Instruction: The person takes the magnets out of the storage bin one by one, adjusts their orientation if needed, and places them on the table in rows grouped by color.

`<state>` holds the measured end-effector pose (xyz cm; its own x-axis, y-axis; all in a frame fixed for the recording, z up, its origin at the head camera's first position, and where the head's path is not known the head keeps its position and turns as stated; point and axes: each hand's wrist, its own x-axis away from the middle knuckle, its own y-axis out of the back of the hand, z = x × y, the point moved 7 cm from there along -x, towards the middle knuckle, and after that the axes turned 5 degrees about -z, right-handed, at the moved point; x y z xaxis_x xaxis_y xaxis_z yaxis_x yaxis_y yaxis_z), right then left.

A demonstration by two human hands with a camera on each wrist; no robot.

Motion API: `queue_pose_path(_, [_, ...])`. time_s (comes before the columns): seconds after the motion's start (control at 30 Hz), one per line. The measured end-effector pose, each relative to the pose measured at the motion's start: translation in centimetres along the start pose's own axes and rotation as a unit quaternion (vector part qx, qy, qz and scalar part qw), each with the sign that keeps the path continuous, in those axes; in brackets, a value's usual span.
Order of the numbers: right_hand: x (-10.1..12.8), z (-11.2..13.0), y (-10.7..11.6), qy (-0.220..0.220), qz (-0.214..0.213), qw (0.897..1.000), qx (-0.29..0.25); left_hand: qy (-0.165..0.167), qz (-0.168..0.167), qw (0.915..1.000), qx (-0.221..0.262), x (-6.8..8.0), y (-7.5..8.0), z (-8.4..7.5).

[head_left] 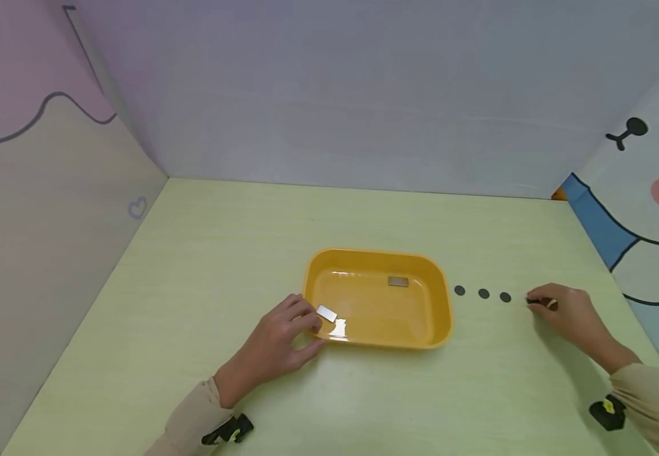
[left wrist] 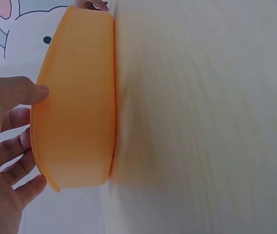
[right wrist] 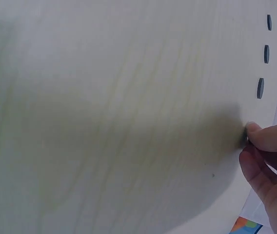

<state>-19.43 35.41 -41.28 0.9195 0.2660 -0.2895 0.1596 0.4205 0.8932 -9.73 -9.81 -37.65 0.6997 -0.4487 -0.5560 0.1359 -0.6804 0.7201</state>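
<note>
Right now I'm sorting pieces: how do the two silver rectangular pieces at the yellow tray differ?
The near silver piece is pinched in the left hand above the yellow tray, tilted and bright; the far silver piece lies flat on the tray floor, untouched and duller. Both are small, flat rectangles.

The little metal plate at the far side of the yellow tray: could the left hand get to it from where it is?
Probably yes. The left hand already rests at the yellow tray, whose top is open, and nothing stands between it and the far metal plate.
</note>
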Motion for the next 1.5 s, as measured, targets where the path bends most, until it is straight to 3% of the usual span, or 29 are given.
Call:
queue_pose_path(0.5, [0.0,1.0,-0.3,0.006,0.016,1.0,0.014,-0.013,-0.009,0.9999,0.001,0.0,0.1,-0.2])
queue_pose_path(0.93, [0.1,0.7,0.1,-0.032,0.038,0.999,0.008,-0.021,-0.014,0.9997,-0.001,-0.1,0.0,-0.2])
queue_pose_path(1.17, [-0.6,2.1,1.4,0.002,-0.001,1.0,-0.022,-0.016,-0.013,0.9998,-0.001,0.0,0.2,-0.1])
queue_pose_path(1.5, [-1.8,4.8,2.2,-0.016,0.02,0.996,-0.09,-0.025,-0.018,0.9995,0.001,-0.1,0.1,-0.1])
